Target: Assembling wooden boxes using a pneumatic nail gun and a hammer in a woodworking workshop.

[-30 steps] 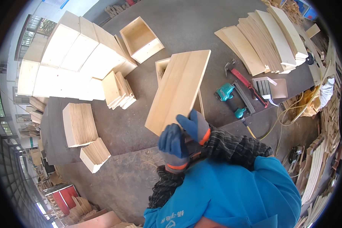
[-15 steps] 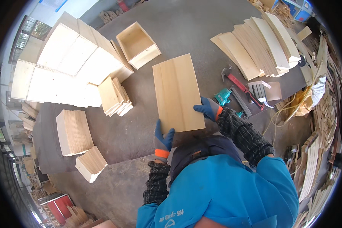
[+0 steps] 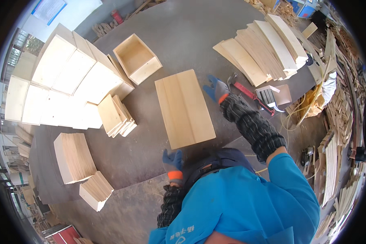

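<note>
A rectangular wooden panel [image 3: 185, 110] with pale and darker grain lies on the dark table in front of me; whether a box is beneath it I cannot tell. My left hand [image 3: 173, 162], in a blue glove with an orange cuff, is by the panel's near left corner, fingers apart and nothing in them. Beyond the panel's right edge, my right hand [image 3: 216, 88] reaches out in a matching glove, fingers spread and holding nothing. Just right of it lies a claw hammer [image 3: 252, 96] with a red handle. My right forearm hides the table under it.
Pale wooden boxes [image 3: 65, 73] are stacked at left, with an open box [image 3: 136, 59] beside them. Small boards [image 3: 116, 116] and two stacks of thin panels [image 3: 75, 156] stand nearer. Long boards [image 3: 260, 51] lie far right, near a carton of metal strips [image 3: 268, 96].
Both hands have let go of the panel. My right hand has moved forward and slightly left; my left is just off the near corner. The teal nail gun is now out of sight. The view has shifted.
</note>
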A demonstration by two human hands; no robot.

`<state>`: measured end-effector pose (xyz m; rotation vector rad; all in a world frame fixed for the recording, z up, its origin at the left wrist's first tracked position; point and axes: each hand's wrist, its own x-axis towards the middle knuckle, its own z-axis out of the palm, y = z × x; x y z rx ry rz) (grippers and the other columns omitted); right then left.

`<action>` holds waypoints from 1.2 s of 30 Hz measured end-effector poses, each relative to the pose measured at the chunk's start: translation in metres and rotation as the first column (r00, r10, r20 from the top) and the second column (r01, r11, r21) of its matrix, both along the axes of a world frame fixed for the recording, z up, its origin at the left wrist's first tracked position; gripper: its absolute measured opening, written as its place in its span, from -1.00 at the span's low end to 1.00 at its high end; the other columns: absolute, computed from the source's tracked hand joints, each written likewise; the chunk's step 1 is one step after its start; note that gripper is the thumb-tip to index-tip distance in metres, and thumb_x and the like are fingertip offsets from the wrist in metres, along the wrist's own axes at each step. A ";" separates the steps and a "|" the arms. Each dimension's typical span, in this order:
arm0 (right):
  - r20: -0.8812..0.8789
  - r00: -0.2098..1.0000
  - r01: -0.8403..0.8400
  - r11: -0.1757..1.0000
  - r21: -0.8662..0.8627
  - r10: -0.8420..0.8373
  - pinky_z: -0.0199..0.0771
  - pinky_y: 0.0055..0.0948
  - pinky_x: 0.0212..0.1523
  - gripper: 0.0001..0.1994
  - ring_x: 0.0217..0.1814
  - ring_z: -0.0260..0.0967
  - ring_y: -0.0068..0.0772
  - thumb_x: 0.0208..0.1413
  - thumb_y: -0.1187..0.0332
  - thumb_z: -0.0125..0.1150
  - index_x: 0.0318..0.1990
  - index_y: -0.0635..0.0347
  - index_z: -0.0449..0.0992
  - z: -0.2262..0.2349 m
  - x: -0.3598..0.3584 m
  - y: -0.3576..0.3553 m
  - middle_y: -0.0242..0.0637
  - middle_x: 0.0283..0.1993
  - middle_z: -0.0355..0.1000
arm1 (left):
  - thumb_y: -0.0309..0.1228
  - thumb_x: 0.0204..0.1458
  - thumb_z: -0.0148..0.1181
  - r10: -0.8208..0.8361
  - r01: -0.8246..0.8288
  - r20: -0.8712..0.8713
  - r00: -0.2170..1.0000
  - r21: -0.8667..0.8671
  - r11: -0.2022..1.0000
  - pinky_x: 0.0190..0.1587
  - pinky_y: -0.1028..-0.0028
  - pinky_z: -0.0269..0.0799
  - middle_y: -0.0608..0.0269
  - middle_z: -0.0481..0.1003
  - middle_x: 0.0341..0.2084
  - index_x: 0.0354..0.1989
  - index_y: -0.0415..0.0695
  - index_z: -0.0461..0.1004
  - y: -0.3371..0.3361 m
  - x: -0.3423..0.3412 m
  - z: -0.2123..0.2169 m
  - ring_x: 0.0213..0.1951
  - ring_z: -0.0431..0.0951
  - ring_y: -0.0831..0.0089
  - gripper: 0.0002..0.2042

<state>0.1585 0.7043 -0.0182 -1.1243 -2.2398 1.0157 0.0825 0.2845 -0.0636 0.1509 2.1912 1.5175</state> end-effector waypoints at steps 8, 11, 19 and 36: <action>0.090 0.983 -0.181 0.931 0.318 0.161 0.47 -0.03 0.42 -0.29 0.40 0.50 0.17 0.25 0.00 0.41 0.47 0.15 0.43 -0.045 -0.099 0.084 0.13 0.36 0.52 | -0.22 0.43 0.21 -0.183 -0.142 0.754 0.631 0.345 0.928 -0.06 0.03 0.75 0.00 0.60 0.07 0.20 -0.15 0.48 0.043 0.040 0.070 0.02 0.67 0.19 -0.67; 0.089 0.964 -0.261 0.951 0.167 0.249 0.49 -0.05 0.41 -0.34 0.40 0.50 0.13 0.25 0.00 0.41 0.41 0.14 0.50 -0.071 -0.106 0.102 0.07 0.35 0.54 | -0.20 0.43 0.21 -0.173 -0.143 0.743 0.646 0.341 0.929 -0.03 0.02 0.73 0.07 0.60 0.08 0.20 -0.14 0.51 0.058 0.048 0.072 0.04 0.66 0.22 -0.67; 0.212 0.974 -0.098 0.992 0.085 0.078 0.58 -0.02 0.24 -0.38 0.16 0.64 0.18 0.24 -0.10 0.40 0.27 0.18 0.61 -0.037 -0.040 0.058 0.10 0.08 0.68 | -0.35 0.36 0.18 -0.447 0.441 0.114 0.887 0.075 0.894 -0.20 0.18 0.66 0.11 0.60 -0.01 0.19 -0.07 0.52 0.023 -0.034 -0.037 -0.07 0.64 0.31 -0.72; 0.205 0.978 -0.072 0.990 0.121 0.047 0.63 0.05 0.01 -0.34 -0.01 0.64 0.28 0.31 0.14 0.35 0.50 0.17 0.34 -0.009 0.100 -0.063 0.18 -0.02 0.66 | -0.64 0.19 0.23 -0.557 0.559 -0.209 0.803 -0.058 0.827 0.28 0.28 0.54 -0.06 0.41 0.44 0.58 -0.16 0.26 0.059 -0.198 0.030 0.25 0.59 0.18 -0.28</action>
